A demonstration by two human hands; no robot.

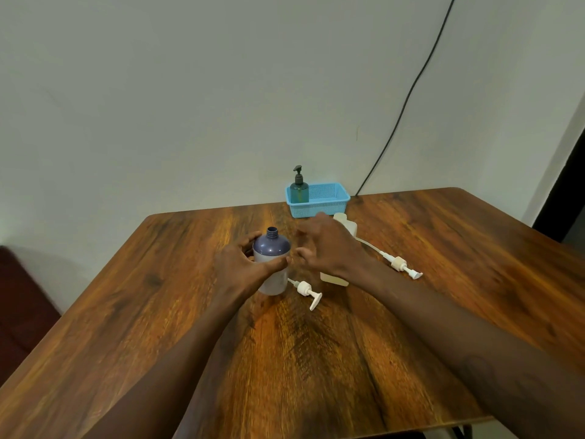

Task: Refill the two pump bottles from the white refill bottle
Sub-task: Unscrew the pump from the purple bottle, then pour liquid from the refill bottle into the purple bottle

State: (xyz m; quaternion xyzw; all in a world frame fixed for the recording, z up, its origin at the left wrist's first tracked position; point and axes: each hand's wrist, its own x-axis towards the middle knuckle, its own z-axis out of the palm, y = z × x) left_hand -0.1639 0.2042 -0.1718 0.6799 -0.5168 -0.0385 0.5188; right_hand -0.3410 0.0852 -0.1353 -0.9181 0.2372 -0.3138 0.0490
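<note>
Left hand [238,264] grips the smooth, round-shouldered purple bottle [271,247]; right hand [329,247] hovers, fingers loose.

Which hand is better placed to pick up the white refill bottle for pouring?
The right hand. It is free, with relaxed fingers, directly in front of the white refill bottle. The left hand grips the open purple bottle and steadies it.

Layout on the table [158,312]
The open bottle [271,261] is standing left of the refill bottle [346,225]; the basket [329,201] is sitting farther back.
</note>
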